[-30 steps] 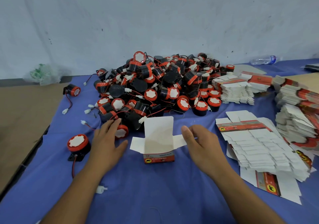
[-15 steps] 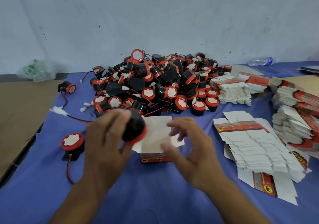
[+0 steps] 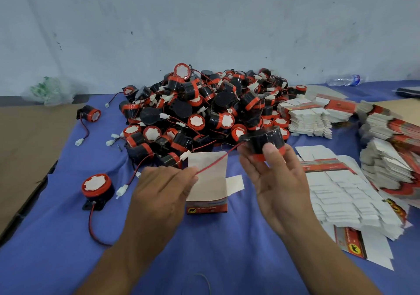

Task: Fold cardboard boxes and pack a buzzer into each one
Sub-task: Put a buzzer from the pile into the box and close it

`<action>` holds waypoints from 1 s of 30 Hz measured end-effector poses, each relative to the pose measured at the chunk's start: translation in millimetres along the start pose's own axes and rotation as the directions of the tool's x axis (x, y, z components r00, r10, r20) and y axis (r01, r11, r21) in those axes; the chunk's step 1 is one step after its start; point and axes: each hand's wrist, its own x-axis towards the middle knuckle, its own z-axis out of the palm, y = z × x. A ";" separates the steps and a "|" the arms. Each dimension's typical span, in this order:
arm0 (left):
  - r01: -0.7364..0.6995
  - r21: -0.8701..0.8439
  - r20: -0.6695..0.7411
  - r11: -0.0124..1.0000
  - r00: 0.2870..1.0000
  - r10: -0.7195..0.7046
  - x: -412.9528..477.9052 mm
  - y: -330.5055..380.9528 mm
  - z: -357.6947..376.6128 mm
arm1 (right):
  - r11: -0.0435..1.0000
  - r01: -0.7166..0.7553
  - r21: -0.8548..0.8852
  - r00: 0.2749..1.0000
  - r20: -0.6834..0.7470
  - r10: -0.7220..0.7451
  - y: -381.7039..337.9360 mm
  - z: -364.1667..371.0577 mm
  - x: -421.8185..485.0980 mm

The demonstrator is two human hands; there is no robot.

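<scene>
Right hand [image 3: 275,176] is gripping a black cylindrical buzzer with a red rim [image 3: 264,141], thumb on its side wall and fingers curled round it. It's holding it in the air, right of centre frame, clear of the table. Left hand [image 3: 163,192] is pinching that buzzer's thin red lead wire [image 3: 213,164] between thumb and fingertips. The wire is running from the pinch up and right to the buzzer body.

A small open cardboard box with a red printed band [image 3: 208,181] is standing on the blue-cloth table [image 3: 56,238] at centre frame, directly under the wire. Its top flap is up and a side flap is sticking out to the right. The left hand is overlapping its left edge; can't tell if they're touching.

A big pile of black-and-red buzzers [image 3: 204,112] is sitting behind the box, upper centre. Fanned stacks of flat white-and-red box blanks [image 3: 341,194] are lying on the right. A loose red-faced buzzer [image 3: 96,186] is sitting face up at lower left. A clear plastic bottle [image 3: 344,80] is lying by the wall, upper right.
</scene>
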 end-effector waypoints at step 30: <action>0.628 -0.607 0.372 0.487 0.766 -0.524 9.6 22.0 -11.2 | 0.717 0.091 -0.691 0.778 0.498 0.382 11.1 -2.2 -25.8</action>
